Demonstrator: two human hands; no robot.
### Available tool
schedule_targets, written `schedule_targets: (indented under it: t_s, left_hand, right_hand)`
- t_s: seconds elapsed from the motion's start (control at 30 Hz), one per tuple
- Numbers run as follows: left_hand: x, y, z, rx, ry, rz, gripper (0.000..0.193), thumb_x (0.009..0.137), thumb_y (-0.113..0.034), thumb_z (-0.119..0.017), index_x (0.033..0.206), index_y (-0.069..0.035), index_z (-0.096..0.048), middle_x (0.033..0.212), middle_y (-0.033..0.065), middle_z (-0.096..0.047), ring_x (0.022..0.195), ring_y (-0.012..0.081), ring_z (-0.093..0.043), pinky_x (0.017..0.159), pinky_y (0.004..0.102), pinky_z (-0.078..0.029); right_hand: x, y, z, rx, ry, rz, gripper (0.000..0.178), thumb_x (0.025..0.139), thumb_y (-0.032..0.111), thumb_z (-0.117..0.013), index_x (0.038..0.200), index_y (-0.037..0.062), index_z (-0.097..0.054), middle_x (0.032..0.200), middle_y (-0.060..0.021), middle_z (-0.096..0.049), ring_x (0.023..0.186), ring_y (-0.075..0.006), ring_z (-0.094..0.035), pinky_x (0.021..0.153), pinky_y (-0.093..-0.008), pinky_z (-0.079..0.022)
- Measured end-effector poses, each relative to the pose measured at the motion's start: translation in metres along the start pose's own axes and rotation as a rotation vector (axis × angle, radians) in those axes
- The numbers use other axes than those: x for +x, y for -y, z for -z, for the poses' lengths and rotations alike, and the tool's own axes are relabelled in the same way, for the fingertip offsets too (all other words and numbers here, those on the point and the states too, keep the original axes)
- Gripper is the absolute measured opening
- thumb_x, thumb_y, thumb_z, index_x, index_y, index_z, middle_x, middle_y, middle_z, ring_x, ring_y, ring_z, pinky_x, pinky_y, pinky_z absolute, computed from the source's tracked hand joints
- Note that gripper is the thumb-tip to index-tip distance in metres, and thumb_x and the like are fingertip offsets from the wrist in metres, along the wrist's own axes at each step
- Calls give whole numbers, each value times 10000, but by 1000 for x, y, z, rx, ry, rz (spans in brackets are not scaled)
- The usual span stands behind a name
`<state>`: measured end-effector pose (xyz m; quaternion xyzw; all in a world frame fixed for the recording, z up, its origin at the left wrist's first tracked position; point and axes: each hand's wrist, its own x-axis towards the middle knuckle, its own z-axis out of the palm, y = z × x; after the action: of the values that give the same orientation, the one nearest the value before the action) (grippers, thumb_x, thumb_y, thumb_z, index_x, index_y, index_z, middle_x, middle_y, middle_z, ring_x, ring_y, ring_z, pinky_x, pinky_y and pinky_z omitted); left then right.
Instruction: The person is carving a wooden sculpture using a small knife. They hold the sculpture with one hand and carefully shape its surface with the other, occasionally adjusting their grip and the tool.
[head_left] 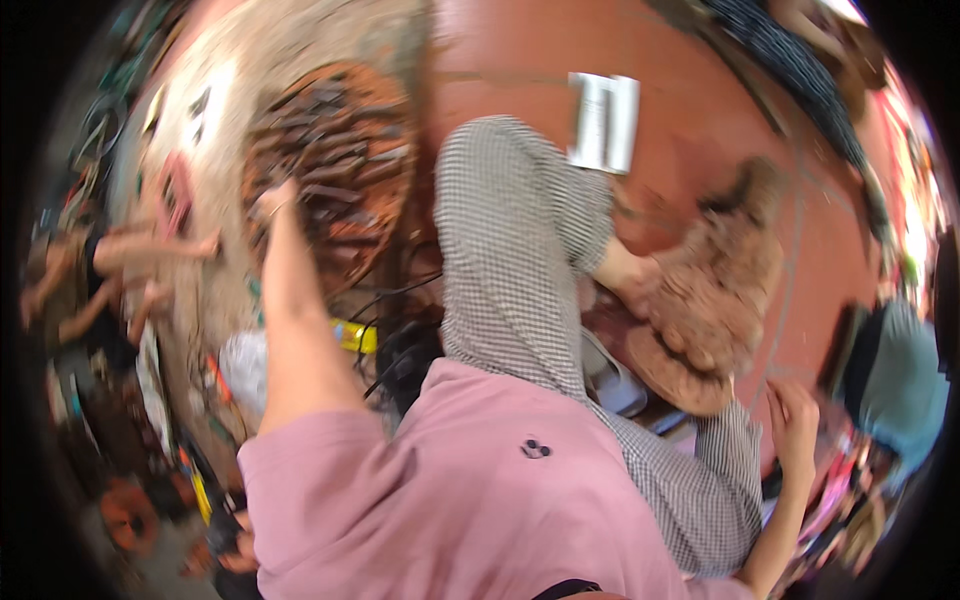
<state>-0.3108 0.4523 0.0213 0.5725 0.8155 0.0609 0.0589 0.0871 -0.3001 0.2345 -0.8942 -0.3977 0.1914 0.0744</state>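
My left hand [280, 197] reaches to the left side of a round reddish basket-like tray [398, 185]. Many slim dark tools [330, 135], shaped like carving chisels, lie across it. Blur hides the fingers, so I cannot tell whether they grip a tool. A brown carved wooden figure [710, 310] lies tilted at the right, its flat round base [680, 375] toward me. My bare foot is against its left side. My right hand [793, 412] hangs just right of the base, apart from it, fingers stretched out and holding nothing visible.
A white sheet or booklet [604, 122] lies on the red tiled floor [500, 50] beyond my knee. By my left arm are a yellow object [355, 337], dark cables and a clear plastic bag [243, 365]. Other people sit at the left and far right.
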Motion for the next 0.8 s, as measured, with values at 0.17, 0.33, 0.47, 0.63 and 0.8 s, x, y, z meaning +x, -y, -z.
schedule_targets:
  t_s: [0.17,0.33,0.47,0.63,0.8]
  left_hand:
    - [-27,-59,52,-20,-346,-726,447,862,-458,-574,982,-44,-694,886,198,-689,827,403,-653,716,495,-494]
    - [-214,-179,157,-662,-528,-1523,181,895,-215,-709,942,-40,-714,745,118,-700,601,216,-669,523,313,-498]
    - [-420,-193,189,-837,136,-1776,140,846,-120,-714,946,-25,-692,772,91,-686,609,168,-645,564,292,-512]
    - [-592,-164,161,-900,1464,-1844,102,879,-82,-672,914,15,-676,734,44,-686,656,62,-607,566,242,-479]
    - [-624,-155,115,-357,2245,-1235,266,975,-207,-545,1065,12,-667,782,9,-644,655,45,-504,582,191,-406]
  right_hand:
    - [-14,40,-2,361,-231,-146,158,838,-1,-654,989,-34,-684,919,-161,-690,851,-278,-679,766,-337,-523]
    - [-13,59,-39,1005,-591,-219,260,898,-14,-611,1153,-29,-658,1156,-127,-651,1070,-185,-628,924,-309,-494]
    - [4,94,-47,648,-846,-105,503,853,23,-683,1333,2,-533,1300,-173,-584,1251,-193,-537,1002,-327,-456]
    - [-10,108,-74,651,-881,-218,547,892,57,-664,1397,28,-453,1121,-138,-658,985,-165,-642,816,-287,-513]
    - [-41,96,-127,1554,-681,-431,457,1011,177,-505,1445,73,-402,811,-41,-609,540,-47,-482,487,-188,-397]
